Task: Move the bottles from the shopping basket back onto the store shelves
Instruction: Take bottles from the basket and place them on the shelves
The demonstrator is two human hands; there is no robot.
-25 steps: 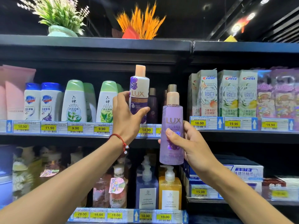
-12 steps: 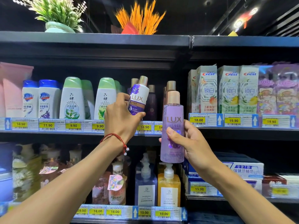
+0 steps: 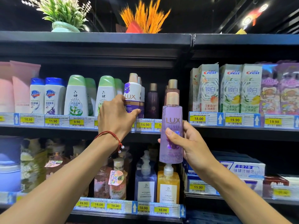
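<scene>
Indoors | black shelf [image 3: 242, 135] | left hand [image 3: 116, 115]: white bottle [image 3: 133, 94] | right hand [image 3: 189, 143]: lilac bottle [image 3: 172, 113]

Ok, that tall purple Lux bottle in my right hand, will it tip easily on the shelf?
Probably somewhat tippy: the purple Lux bottle is tall and narrow. It looks filled to the shoulder, so likely heavy for its size. Its glossy wall may be slippery.

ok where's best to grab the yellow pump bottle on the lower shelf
Probably its neck under the pump, from the front: the yellow pump bottle stands upright, the blue pump bottle close beside it, little room for a body grip.
</scene>
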